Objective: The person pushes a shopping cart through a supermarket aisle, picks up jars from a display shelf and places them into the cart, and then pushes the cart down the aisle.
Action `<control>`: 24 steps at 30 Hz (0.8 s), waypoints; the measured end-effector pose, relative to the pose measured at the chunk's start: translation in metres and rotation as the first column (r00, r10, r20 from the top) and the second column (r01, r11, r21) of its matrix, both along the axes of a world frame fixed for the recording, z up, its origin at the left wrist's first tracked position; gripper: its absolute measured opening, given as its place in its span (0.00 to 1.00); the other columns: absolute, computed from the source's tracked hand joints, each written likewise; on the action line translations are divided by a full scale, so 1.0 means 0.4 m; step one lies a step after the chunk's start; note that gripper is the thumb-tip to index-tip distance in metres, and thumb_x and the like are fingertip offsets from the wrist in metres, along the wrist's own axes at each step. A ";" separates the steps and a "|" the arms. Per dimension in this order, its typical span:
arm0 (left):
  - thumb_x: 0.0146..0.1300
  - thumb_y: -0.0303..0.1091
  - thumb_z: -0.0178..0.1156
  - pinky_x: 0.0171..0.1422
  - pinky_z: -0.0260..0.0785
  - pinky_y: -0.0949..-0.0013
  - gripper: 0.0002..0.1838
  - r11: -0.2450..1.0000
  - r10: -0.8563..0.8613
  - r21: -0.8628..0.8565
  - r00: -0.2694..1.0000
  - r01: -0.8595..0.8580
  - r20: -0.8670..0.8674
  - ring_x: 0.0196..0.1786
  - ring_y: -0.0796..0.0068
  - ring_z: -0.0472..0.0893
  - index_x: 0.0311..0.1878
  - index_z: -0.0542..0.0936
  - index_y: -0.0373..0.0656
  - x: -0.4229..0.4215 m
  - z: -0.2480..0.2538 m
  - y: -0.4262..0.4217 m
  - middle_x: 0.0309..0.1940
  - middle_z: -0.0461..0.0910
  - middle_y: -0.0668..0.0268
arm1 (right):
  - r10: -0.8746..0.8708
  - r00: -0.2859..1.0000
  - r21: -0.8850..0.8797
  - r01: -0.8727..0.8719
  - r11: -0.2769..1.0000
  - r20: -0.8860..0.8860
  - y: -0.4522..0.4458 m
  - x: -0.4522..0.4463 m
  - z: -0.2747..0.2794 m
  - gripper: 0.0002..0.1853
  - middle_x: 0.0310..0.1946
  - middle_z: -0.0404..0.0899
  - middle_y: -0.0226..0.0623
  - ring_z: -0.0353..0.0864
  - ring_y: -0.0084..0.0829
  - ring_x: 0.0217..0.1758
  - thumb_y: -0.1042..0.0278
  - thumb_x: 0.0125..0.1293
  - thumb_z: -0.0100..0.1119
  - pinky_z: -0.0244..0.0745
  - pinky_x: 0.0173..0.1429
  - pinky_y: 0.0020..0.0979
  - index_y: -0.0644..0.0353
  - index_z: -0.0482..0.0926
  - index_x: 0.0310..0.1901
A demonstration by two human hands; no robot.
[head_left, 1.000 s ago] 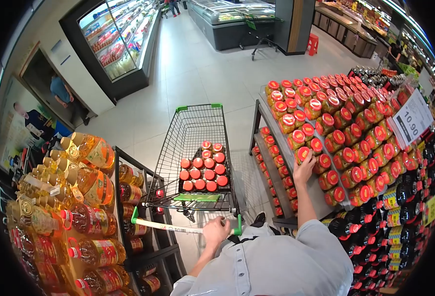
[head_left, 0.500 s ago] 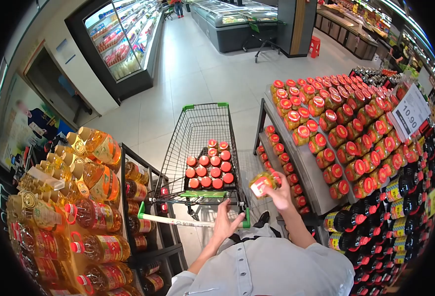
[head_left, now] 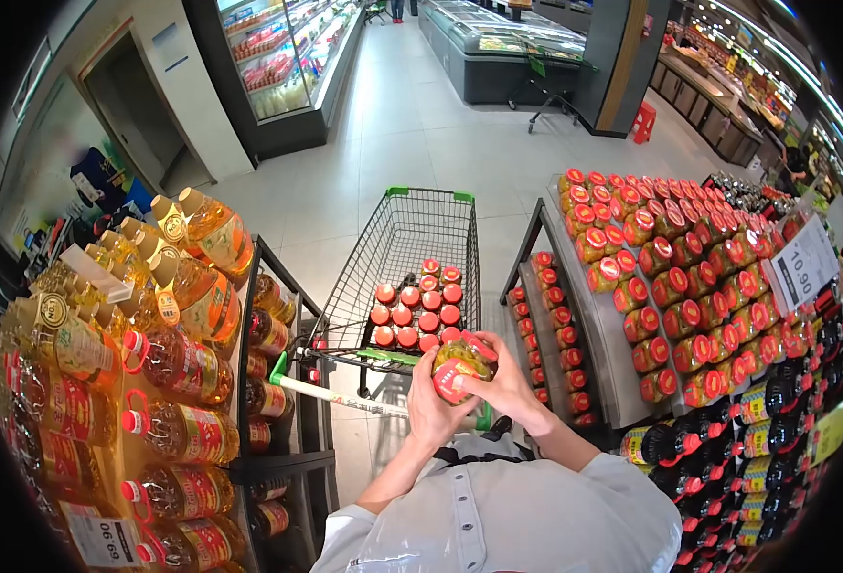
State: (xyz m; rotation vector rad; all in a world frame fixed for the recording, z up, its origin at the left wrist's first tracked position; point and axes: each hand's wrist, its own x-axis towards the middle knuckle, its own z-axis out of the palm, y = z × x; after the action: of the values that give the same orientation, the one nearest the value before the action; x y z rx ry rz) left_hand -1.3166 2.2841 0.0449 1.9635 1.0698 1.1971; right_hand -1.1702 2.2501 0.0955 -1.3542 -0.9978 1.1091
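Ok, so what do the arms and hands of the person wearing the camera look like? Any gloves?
No gloves! The left hand and right hand are bare ordinary hands, and I see no watch or bracelet. The forearms are bare too. Higher up are plain, pale grey cloth sleeves, ending around the elbows.

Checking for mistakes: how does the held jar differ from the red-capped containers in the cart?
The held jar tilts between left hand and right hand; the red-capped containers stand upright in the cart. The jar shows yellowish contents; the containers look dark below their caps. Both show red.
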 end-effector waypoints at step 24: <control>0.49 0.50 0.80 0.67 0.74 0.58 0.51 0.737 -0.196 -0.362 0.693 0.571 0.694 0.63 0.53 0.79 0.70 0.63 0.37 0.012 -0.005 0.012 0.67 0.72 0.53 | 0.335 0.919 0.217 -0.290 0.932 -0.208 0.038 0.099 -0.037 0.43 0.71 0.67 0.43 0.65 0.33 0.75 0.38 0.72 0.54 0.60 0.77 0.37 0.65 0.58 0.75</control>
State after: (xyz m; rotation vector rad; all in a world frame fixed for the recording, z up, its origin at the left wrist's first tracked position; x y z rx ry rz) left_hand -1.3117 2.2890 0.0428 1.1158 0.4958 1.0060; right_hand -1.1307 2.2651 0.0807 -0.9038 -1.1290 1.3510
